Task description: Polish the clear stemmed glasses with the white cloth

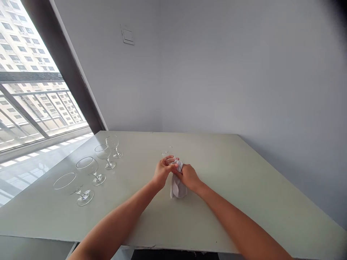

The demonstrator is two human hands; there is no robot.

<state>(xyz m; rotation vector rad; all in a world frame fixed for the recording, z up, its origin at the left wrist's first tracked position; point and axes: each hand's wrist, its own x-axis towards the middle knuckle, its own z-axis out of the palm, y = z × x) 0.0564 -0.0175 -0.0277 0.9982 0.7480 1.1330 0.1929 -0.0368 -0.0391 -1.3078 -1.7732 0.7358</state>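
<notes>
Near the middle of the table, both hands are together around one clear stemmed glass (pixel 166 151). Its faint rim and bowl show just beyond the fingers, while the rest is hidden. My left hand (pixel 162 172) is closed on this glass, fingers curled around its near part. My right hand (pixel 189 176) grips a white cloth (pixel 179 188), bunched up against the glass at the fingertips. A loose end of the cloth hangs down below the right hand toward the tabletop.
Several clear stemmed glasses stand in a slanting row on the left, the nearest glass (pixel 85 196) closest to the front edge. All rest on a pale glossy table (pixel 230 216). Grey walls (pixel 217 72) border it behind and right; a window (pixel 32 90) is at left.
</notes>
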